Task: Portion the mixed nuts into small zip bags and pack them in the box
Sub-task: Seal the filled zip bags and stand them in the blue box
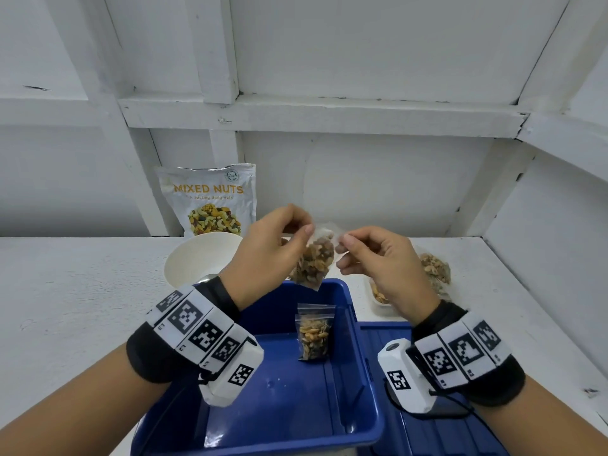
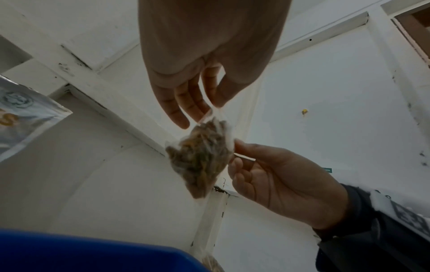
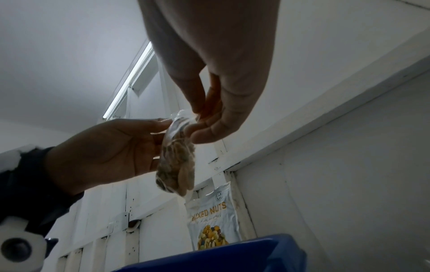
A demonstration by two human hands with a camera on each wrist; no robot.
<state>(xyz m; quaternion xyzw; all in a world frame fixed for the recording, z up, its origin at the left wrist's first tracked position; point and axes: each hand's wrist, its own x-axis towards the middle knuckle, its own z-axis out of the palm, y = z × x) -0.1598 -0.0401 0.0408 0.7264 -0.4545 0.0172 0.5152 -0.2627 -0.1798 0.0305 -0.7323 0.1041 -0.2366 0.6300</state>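
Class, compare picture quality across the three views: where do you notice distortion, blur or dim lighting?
Head view: bright, wide-angle bending of the wall beams, blue box sharp. Left wrist view: dim, held zip bag blurred. Right wrist view: dim, hands backlit, ceiling light strip glaring.

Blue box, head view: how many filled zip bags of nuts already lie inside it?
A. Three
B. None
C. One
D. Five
C. A single filled zip bag lies on the floor of the blue box; the other bag is held above it by both hands.
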